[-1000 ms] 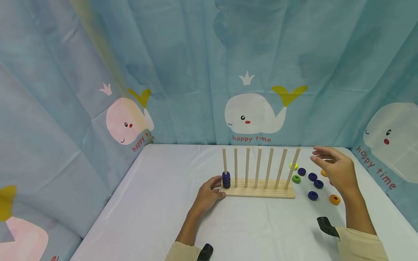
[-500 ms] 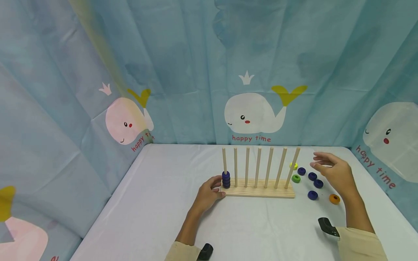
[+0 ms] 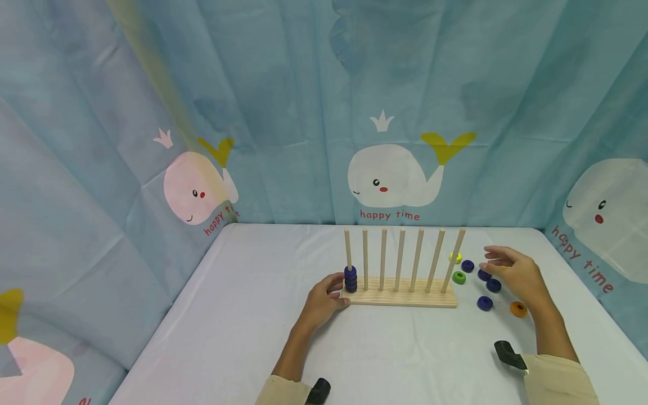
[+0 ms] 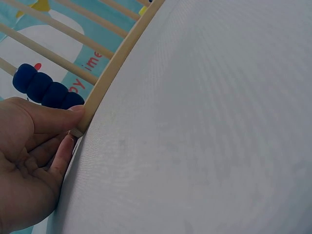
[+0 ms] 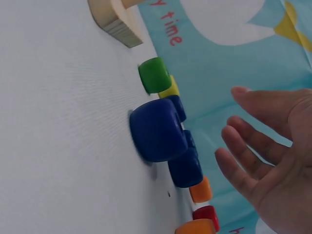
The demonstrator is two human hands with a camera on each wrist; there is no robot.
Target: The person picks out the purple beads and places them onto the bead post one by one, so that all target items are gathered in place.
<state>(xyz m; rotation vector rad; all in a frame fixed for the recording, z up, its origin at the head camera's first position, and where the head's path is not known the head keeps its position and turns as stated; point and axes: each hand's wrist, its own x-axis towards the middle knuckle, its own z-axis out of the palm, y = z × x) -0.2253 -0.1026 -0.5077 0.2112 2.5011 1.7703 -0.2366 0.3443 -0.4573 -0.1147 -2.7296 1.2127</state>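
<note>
In the head view, my left hand (image 3: pixel 320 304) grips the left end of a wooden peg stand (image 3: pixel 400 302). The left wrist view shows its thumb on the front edge of the base and a finger at the corner. Several dark blue beads (image 3: pixel 350 280) are stacked on the leftmost peg. My right hand (image 3: pixel 522 279) hovers over loose beads to the right of the stand, fingers relaxed and apart, holding nothing. In the right wrist view, a blue bead (image 5: pixel 155 130) lies closest to the camera, with a green bead (image 5: pixel 153 77) beyond it.
Other loose beads lie on the white table (image 3: pixel 405 360): a yellow bead (image 3: pixel 458 257), more blue ones, an orange bead (image 3: pixel 518 314) and a red bead (image 5: pixel 204 213). Several bare pegs (image 3: pixel 383 253) stand upright. A blue whale-print curtain (image 3: pixel 283 140) hangs behind.
My right hand has come down and slightly left, nearer the blue beads, its raised fingers lowering. The left hand and the stand have stayed in place.
</note>
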